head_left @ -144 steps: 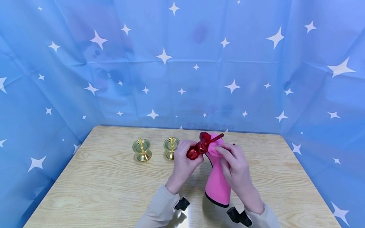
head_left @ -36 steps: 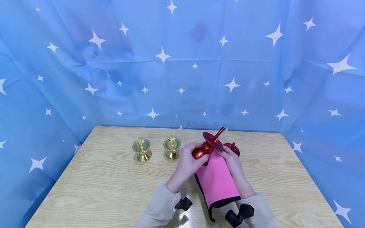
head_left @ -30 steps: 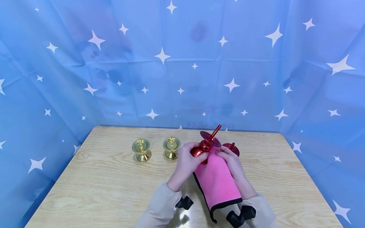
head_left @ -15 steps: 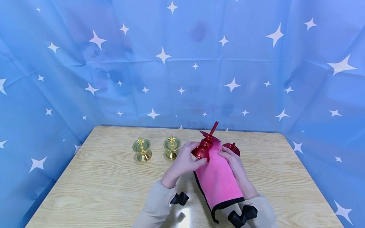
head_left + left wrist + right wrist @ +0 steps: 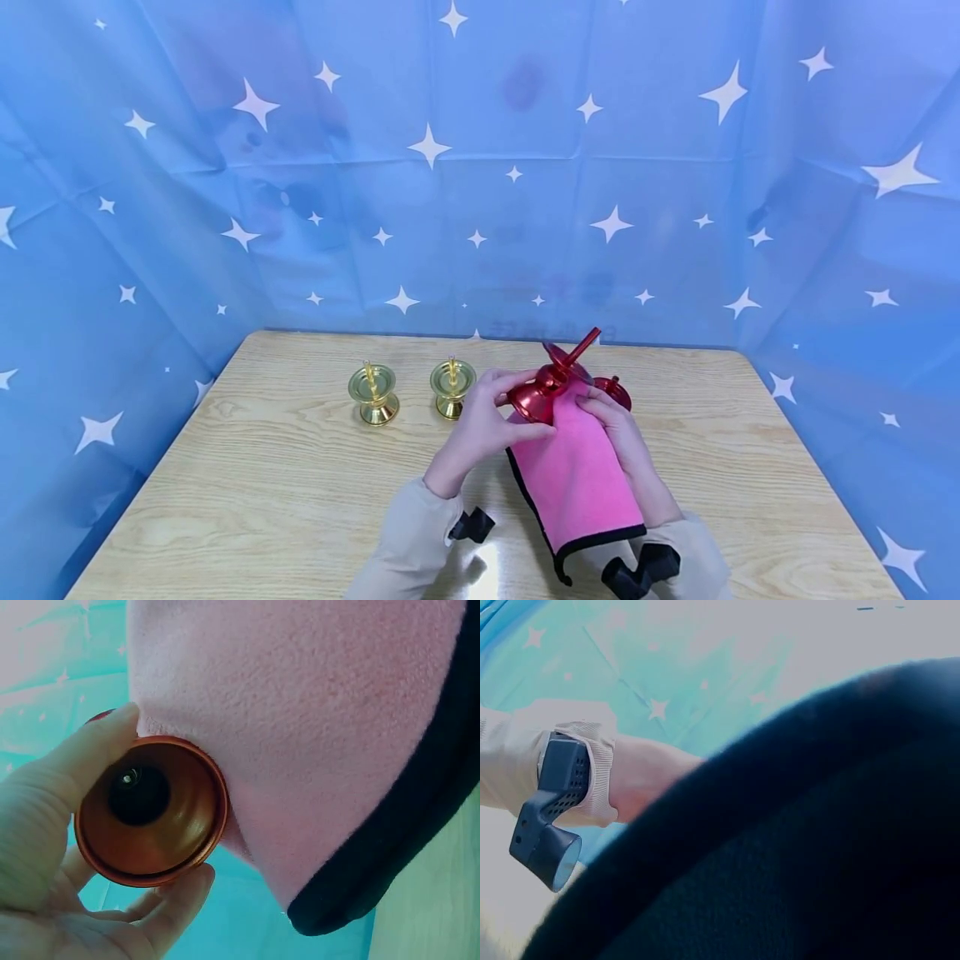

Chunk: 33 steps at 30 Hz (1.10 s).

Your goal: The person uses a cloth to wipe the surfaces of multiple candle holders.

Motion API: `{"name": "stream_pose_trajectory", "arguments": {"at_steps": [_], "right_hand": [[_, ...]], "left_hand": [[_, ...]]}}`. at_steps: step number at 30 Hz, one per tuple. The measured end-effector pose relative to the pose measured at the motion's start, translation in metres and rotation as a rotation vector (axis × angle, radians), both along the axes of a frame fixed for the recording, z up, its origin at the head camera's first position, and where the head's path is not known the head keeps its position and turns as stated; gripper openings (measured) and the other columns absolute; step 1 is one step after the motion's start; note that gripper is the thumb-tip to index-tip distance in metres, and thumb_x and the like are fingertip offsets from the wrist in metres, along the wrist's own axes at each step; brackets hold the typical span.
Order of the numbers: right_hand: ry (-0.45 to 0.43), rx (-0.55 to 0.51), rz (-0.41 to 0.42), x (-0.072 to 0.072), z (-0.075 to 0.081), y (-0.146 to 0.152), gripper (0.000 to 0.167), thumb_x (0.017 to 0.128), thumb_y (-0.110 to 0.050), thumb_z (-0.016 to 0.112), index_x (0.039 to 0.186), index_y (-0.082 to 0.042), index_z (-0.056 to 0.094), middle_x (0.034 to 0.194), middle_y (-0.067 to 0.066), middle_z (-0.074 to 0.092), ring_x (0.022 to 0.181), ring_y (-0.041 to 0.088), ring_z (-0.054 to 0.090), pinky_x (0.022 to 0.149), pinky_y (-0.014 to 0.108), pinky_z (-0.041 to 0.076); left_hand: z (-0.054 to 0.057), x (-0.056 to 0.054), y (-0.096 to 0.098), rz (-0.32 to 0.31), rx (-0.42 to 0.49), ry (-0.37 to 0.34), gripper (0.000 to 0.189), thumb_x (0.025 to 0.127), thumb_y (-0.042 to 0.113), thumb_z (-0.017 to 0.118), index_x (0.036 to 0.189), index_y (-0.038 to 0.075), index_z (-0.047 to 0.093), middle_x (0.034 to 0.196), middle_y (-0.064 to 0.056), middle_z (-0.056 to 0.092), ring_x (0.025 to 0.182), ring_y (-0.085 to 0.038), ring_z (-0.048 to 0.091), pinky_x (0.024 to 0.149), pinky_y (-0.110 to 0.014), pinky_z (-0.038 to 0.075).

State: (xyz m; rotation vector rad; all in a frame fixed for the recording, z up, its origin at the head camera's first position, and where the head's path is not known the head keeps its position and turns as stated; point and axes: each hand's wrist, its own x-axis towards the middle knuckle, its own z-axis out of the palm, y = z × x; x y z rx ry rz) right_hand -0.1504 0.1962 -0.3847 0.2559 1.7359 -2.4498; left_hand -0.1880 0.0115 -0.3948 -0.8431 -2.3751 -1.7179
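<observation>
A shiny red candle holder [image 5: 534, 402], with a dish and a thin spike on top, is held up off the table, its spike leaning right. My left hand [image 5: 480, 425] grips its flared base between thumb and fingers; in the left wrist view the hollow underside of the base [image 5: 187, 840] faces the camera. My right hand [image 5: 618, 433] pinches a pink cleaning cloth [image 5: 577, 483] with black edging against the holder below the dish. The cloth hangs down over the right wrist, and its dark edge [image 5: 802, 742] blocks most of the right wrist view.
Another red candle holder [image 5: 617, 390] stands behind my right hand, partly hidden. To the left, two gold candle holders [image 5: 378, 408] [image 5: 450, 407] stand upright on the wooden table [image 5: 262, 483]. A blue starry curtain [image 5: 480, 192] encloses the back and sides.
Earlier the cloth was bunched up at the dish; now it hangs spread below the holder. Over the last half second, the holder has tipped from nearly upright to the right.
</observation>
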Motion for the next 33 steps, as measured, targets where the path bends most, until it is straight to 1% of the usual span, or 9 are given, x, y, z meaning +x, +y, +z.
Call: {"name": "stream_pose_trajectory", "arguments": {"at_steps": [2,5,8,11,13,16,20,25,33], "right_hand": [[0.007,0.001,-0.008,0.001,0.001,-0.001,0.029,0.097,-0.011,0.041,0.087,-0.028,0.062,0.091,-0.013,0.061,0.086,0.0,0.053,0.077,0.016,0.043],[0.014,0.006,-0.016,0.001,0.002,-0.001,0.029,0.097,-0.011,0.042,0.087,-0.028,0.063,0.092,-0.014,0.061,0.087,0.0,0.053,0.078,0.016,0.043],[0.033,0.006,-0.018,0.002,0.004,-0.001,0.029,0.098,-0.011,0.042,0.089,-0.029,0.063,0.093,-0.014,0.061,0.086,0.0,0.054,0.077,0.016,0.043],[0.062,-0.022,-0.013,0.004,0.005,-0.002,0.03,0.098,-0.012,0.04,0.093,-0.029,0.063,0.093,-0.012,0.062,0.085,0.0,0.055,0.076,0.016,0.045],[0.082,-0.055,-0.007,0.005,0.006,-0.002,0.03,0.099,-0.012,0.04,0.095,-0.029,0.064,0.094,-0.012,0.063,0.085,0.0,0.056,0.075,0.016,0.045],[0.109,-0.074,-0.02,0.006,0.008,-0.003,0.031,0.099,-0.012,0.04,0.094,-0.029,0.065,0.093,-0.011,0.063,0.084,0.0,0.057,0.075,0.016,0.045],[0.109,-0.04,-0.056,0.007,0.012,-0.004,0.032,0.099,-0.012,0.041,0.091,-0.031,0.066,0.092,-0.013,0.062,0.084,-0.001,0.055,0.074,0.016,0.044],[0.064,-0.012,-0.093,0.01,0.015,-0.006,0.029,0.098,-0.014,0.043,0.093,-0.033,0.065,0.095,-0.013,0.062,0.088,0.0,0.056,0.077,0.017,0.045],[0.024,0.011,-0.125,0.012,0.016,-0.007,0.028,0.098,-0.016,0.045,0.092,-0.035,0.065,0.097,-0.016,0.062,0.094,0.0,0.054,0.082,0.017,0.043]], "left_hand": [[-0.001,0.0,0.001,-0.008,0.027,0.001,0.068,0.061,0.015,0.088,0.124,0.009,0.061,0.111,-0.007,0.058,0.101,-0.018,0.051,0.089,-0.029,0.048],[-0.002,0.001,0.003,0.002,0.085,-0.005,0.072,0.059,0.013,0.089,0.124,0.003,0.058,0.111,-0.01,0.058,0.1,-0.02,0.054,0.088,-0.029,0.048],[-0.004,0.004,0.006,0.048,0.174,-0.057,0.074,0.057,0.012,0.09,0.119,0.0,0.051,0.11,-0.011,0.059,0.1,-0.02,0.057,0.089,-0.031,0.047],[-0.006,0.007,0.012,0.093,0.289,-0.124,0.074,0.056,0.01,0.09,0.113,0.001,0.044,0.113,-0.009,0.059,0.103,-0.019,0.057,0.091,-0.031,0.046],[-0.007,0.009,0.015,0.114,0.347,-0.141,0.073,0.056,0.009,0.09,0.111,0.001,0.043,0.116,-0.006,0.06,0.105,-0.017,0.057,0.092,-0.03,0.046],[-0.008,0.012,0.018,0.122,0.416,-0.136,0.071,0.056,0.004,0.088,0.113,0.0,0.045,0.119,-0.006,0.061,0.106,-0.018,0.058,0.092,-0.029,0.046],[-0.009,0.013,0.02,0.118,0.464,-0.099,0.068,0.058,-0.001,0.086,0.115,-0.003,0.049,0.121,-0.009,0.061,0.106,-0.021,0.06,0.093,-0.029,0.046],[-0.01,0.014,0.022,0.086,0.499,-0.079,0.062,0.063,-0.003,0.083,0.115,-0.005,0.049,0.124,-0.012,0.058,0.109,-0.024,0.058,0.093,-0.031,0.046],[-0.009,0.014,0.023,0.056,0.516,-0.153,0.062,0.065,-0.006,0.08,0.118,-0.003,0.047,0.119,-0.016,0.06,0.107,-0.026,0.059,0.087,-0.032,0.05]]}}
